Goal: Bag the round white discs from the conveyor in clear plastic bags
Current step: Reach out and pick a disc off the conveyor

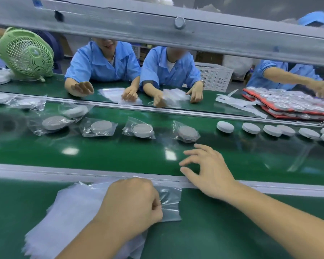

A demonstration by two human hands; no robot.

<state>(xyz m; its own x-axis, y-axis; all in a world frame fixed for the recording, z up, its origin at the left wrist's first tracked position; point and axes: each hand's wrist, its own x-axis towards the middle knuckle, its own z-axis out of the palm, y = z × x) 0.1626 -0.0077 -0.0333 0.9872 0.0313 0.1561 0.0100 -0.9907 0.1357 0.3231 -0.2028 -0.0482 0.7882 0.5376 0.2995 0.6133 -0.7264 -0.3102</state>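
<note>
biggest risk here imo: the left hand (133, 204) is pinching the edge of a clear plastic bag (171, 200) lying on top of the stack of bags (71, 212) on the near desk (223, 230); those thin sheets are probably clinging together, so it could be lifting two at once or dragging the pile askew; other worry is the right hand (208, 169); it's hovering open over the conveyor belt (101, 156), fingers spread and a bit curled, gripping nothing, just beside an already bagged disc (187, 133), while the bare white discs (225, 126) are lining up further right; if the belt is running, a late reach is likely grabbing the wrong one; left forearm is coming in low from the bottom edge, knuckles up; right forearm is angling in from the lower right across the rail (45, 173).
</note>
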